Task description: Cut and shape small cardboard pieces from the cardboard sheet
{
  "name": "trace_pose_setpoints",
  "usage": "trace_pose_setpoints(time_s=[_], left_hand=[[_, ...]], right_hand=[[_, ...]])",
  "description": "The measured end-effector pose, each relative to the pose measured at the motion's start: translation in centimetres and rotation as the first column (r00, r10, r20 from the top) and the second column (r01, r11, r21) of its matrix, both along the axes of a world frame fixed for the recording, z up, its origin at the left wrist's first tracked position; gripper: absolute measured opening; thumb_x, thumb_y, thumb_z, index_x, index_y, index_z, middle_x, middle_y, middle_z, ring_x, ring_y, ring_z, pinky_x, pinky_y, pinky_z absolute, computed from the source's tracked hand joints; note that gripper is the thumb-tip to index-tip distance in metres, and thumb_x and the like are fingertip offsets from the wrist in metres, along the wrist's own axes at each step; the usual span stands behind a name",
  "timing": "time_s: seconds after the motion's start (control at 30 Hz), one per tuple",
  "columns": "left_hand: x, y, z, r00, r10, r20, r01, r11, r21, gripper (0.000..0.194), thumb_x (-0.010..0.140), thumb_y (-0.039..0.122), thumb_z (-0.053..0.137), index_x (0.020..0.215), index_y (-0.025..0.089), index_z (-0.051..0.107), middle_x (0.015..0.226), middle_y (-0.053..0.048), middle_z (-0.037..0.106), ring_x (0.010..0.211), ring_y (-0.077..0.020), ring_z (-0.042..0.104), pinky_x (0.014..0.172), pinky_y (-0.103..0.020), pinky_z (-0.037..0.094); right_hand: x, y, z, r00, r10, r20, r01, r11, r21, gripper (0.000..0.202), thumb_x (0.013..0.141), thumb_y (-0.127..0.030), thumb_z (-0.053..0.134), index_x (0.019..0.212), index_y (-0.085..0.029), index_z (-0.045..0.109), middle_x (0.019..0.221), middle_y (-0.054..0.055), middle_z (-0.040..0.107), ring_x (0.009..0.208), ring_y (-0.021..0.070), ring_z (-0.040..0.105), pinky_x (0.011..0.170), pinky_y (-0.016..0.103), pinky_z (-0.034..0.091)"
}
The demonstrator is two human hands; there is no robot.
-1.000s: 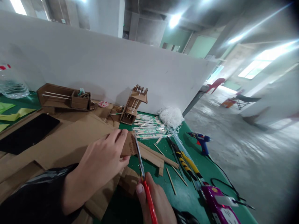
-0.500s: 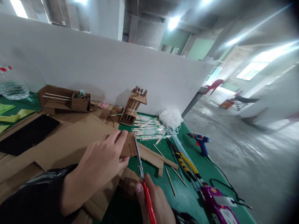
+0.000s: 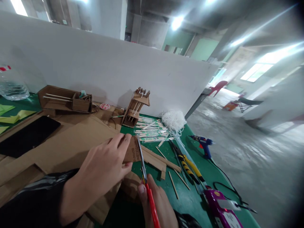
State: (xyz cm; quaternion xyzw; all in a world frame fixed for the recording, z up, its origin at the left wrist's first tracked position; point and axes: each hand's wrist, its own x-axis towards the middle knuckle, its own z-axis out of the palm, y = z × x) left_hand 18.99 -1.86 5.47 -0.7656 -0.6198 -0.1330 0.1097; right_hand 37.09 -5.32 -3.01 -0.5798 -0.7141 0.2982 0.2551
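My left hand [image 3: 108, 161] is closed on a small piece of brown cardboard [image 3: 133, 151] with printed characters, its fingers over the left side. My right hand [image 3: 158, 202] grips scissors [image 3: 150, 196] by their red handles. Their metal blades point away from me and lie along the cardboard's right edge; whether they are parted I cannot tell. Cut cardboard strips [image 3: 153, 158] rest on the green table just right of the blades. Beneath my left hand spreads a large cardboard sheet [image 3: 76, 136].
Behind stand a cardboard frame with sticks [image 3: 136, 107] and a cardboard box [image 3: 59, 104] against a white partition. Wrapped sticks [image 3: 152, 129], white string [image 3: 174, 122], pliers [image 3: 190, 166], a glue gun [image 3: 203, 144] and a purple power strip [image 3: 220, 205] lie rightward. A black phone-like slab [image 3: 28, 136] lies left.
The cardboard piece and my left fingers have shifted slightly right. The scissors' blades have moved a little right and toward me along with it.
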Motion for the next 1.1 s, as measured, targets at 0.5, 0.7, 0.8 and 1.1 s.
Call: trace_pose_setpoints(time_s=[0.5,0.7,0.8,1.1], left_hand=[[0.4,-0.4,-0.1,1.0,-0.018,0.009,0.018,1.0,-0.015,0.057,0.078,0.029,0.063,0.133,0.02,0.051,0.122,-0.006,0.064,0.08,-0.0226,0.07,0.06,-0.033,0.054],[0.4,-0.3,-0.1,1.0,-0.014,0.02,0.015,0.999,-0.047,0.057,0.078,0.029,0.062,0.133,0.02,0.051,0.121,-0.007,0.064,0.079,-0.0232,0.07,0.059,-0.033,0.054],[0.3,-0.1,-0.2,0.999,-0.017,0.036,0.019,0.999,-0.049,0.057,0.078,0.029,0.062,0.133,0.02,0.051,0.122,-0.008,0.064,0.08,-0.0227,0.07,0.061,-0.032,0.053],[0.3,-0.2,-0.3,0.999,-0.03,0.032,0.03,0.999,-0.016,0.057,0.077,0.029,0.062,0.132,0.021,0.052,0.123,-0.006,0.064,0.081,-0.0231,0.07,0.06,-0.033,0.055]], right_hand=[[0.3,0.3,1.3,0.995,0.089,-0.041,-0.093,0.991,-0.092,0.044,0.099,-0.059,0.027,0.095,-0.021,0.049,0.074,0.007,0.071,0.06,0.0225,0.064,0.053,0.029,0.041],[0.7,0.6,1.4,0.996,0.071,0.05,-0.066,0.993,-0.103,0.045,0.099,-0.059,0.025,0.092,-0.021,0.049,0.069,0.006,0.068,0.057,0.0225,0.061,0.051,0.029,0.04],[0.7,0.6,1.4,0.996,0.066,0.058,-0.06,0.993,-0.098,0.046,0.098,-0.06,0.026,0.089,-0.022,0.049,0.068,0.005,0.067,0.057,0.0217,0.06,0.052,0.029,0.04],[0.5,0.6,1.3,0.997,0.066,0.037,-0.065,0.997,-0.045,0.044,0.099,-0.058,0.028,0.089,-0.021,0.052,0.07,0.006,0.07,0.058,0.0222,0.065,0.052,0.029,0.044]])
